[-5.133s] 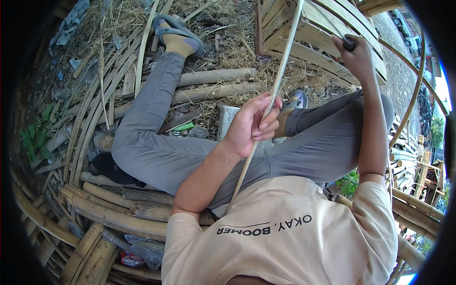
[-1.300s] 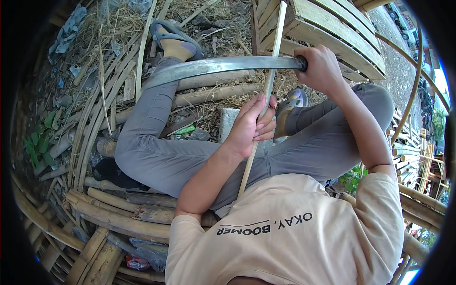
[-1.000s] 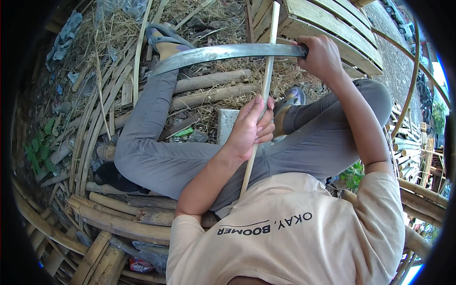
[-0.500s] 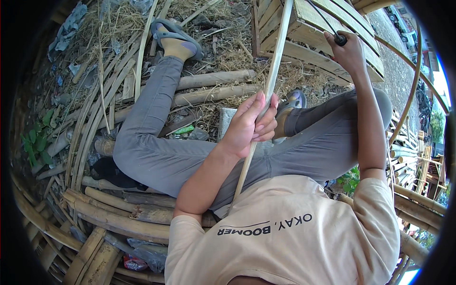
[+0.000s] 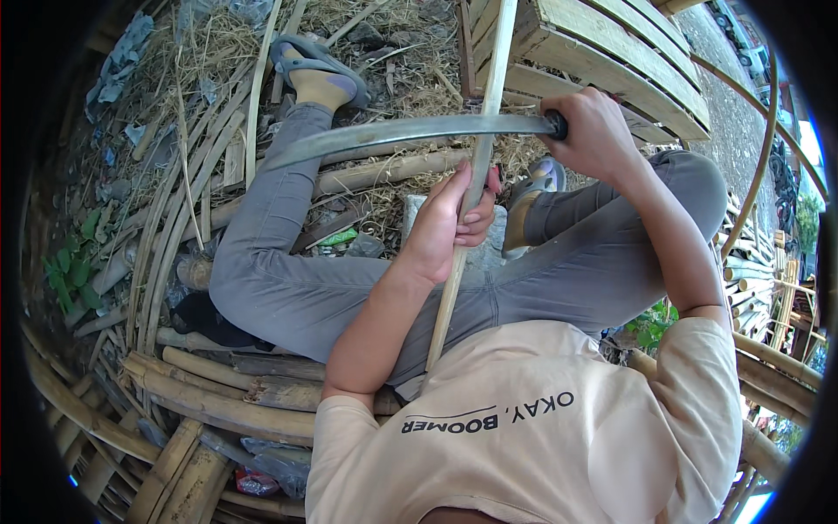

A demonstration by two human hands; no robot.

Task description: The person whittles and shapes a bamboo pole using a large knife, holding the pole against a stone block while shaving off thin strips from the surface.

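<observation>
My left hand (image 5: 452, 218) is closed around a long, pale bamboo strip (image 5: 496, 79). The strip slants from my lap up past the top of the view. In my right hand (image 5: 587, 131) is the dark handle of a long, slightly curved machete (image 5: 393, 132). Its grey blade reaches leftward across the strip, a little above my left hand, and its tip lies over my left shin. Blade and strip overlap in view; whether the edge bites into the strip I cannot tell.
A slatted wooden crate (image 5: 611, 52) stands ahead on the right. Bamboo poles (image 5: 393, 170) lie between my feet, and split strips (image 5: 175, 205) are heaped on the left. Straw and plastic scraps cover the ground. More cut bamboo (image 5: 746, 271) is stacked at the right.
My right hand has come down and leftward, turning the machete from pointing up and away to lying across the strip. My left hand keeps its hold, and the strip has shifted slightly left.
</observation>
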